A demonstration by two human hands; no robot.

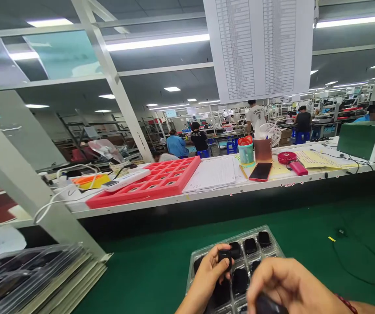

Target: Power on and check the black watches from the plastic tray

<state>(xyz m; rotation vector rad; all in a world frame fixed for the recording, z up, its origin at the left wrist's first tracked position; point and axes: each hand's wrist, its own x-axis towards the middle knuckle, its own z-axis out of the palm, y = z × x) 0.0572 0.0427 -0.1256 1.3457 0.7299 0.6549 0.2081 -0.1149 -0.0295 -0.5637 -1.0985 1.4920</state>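
My left hand [208, 272] pinches a small, glossy black rounded piece [225, 259] between thumb and fingers, above a clear plastic tray [192, 258]. Lower and closer to the camera, my right hand [294, 283] is curled around another dark, smooth rounded piece [270, 304], cut off by the bottom edge. The exact kind of either piece is unclear. In the tray's pockets sit several black squarish pieces [240, 281]. My hands hide part of the tray, which lies on the green work surface [141, 266].
Stacked plastic trays [43, 270] stand at the lower left. A thin black cable [354, 272] lies at right. On the raised shelf are a red foam tray [154, 179], papers [213, 173], a phone [261, 171], a cup [246, 152] and a green instrument box [356, 141].
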